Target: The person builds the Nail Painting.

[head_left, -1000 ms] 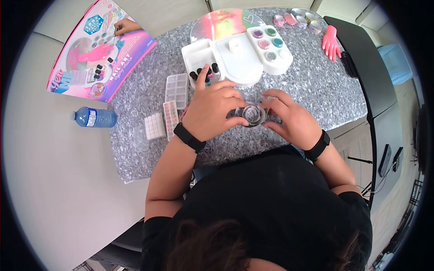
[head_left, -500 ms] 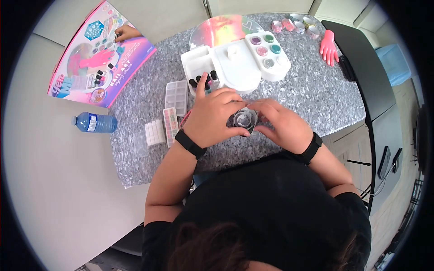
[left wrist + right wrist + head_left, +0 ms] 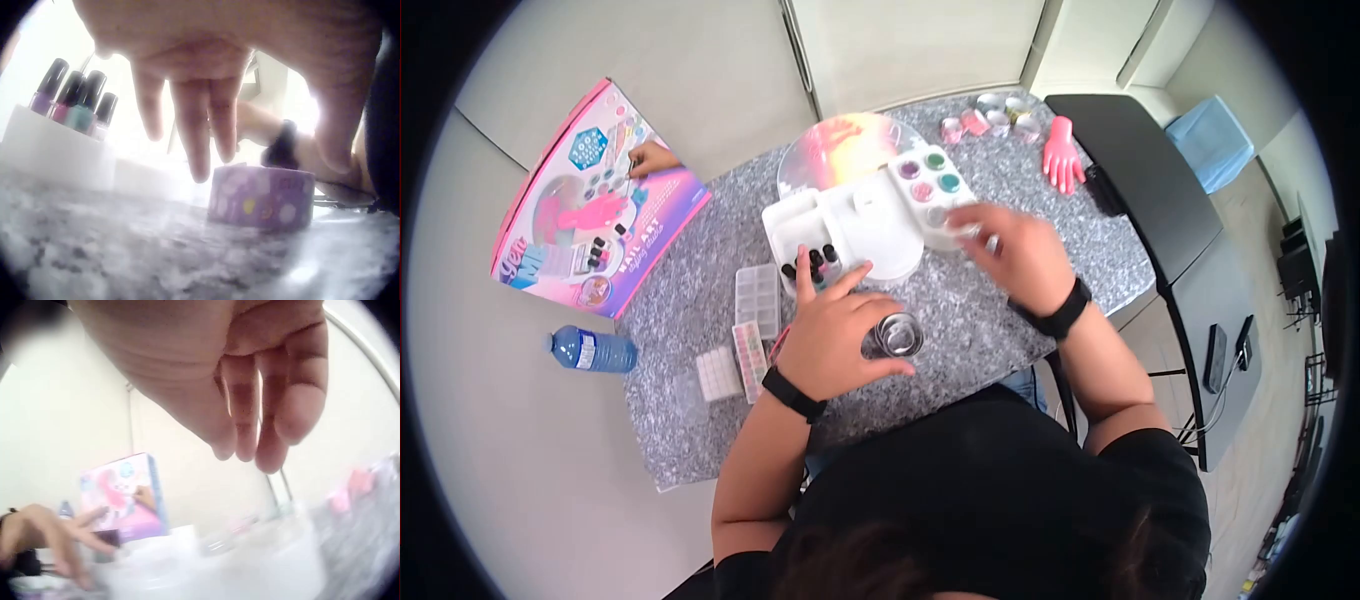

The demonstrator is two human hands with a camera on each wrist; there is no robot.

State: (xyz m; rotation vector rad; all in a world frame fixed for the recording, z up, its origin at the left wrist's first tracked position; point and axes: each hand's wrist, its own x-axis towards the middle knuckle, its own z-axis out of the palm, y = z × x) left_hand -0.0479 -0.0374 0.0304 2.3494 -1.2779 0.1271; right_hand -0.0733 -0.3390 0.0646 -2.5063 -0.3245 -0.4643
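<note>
My left hand (image 3: 830, 340) is spread over the table, fingers straight, around a small round tin (image 3: 898, 335) with a shiny inside. In the left wrist view the tin has a purple dotted side (image 3: 261, 197), and the fingertips (image 3: 199, 175) hang close beside it. Farther up, my right hand (image 3: 1022, 255) reaches to the glitter tray (image 3: 952, 238). Its fingers (image 3: 270, 464) extend loosely in the right wrist view, with nothing showing between them. Purple, green, teal, pink and silvery pots sit in that tray, partly behind the fingertips.
Several nail polish bottles (image 3: 89, 103) stand in the white holder (image 3: 772, 222). A round iridescent mirror (image 3: 800, 165) is behind it. Clear compartment box (image 3: 757, 300), sticker strip (image 3: 750, 360) and white nail rack (image 3: 718, 372) lie left; small tins (image 3: 997, 122) and a pink model hand (image 3: 1060, 160) at back right.
My right hand has left the round tin and moved up and right to the glitter tray. My left hand's fingers have spread wider beside the tin. The head view has shifted.
</note>
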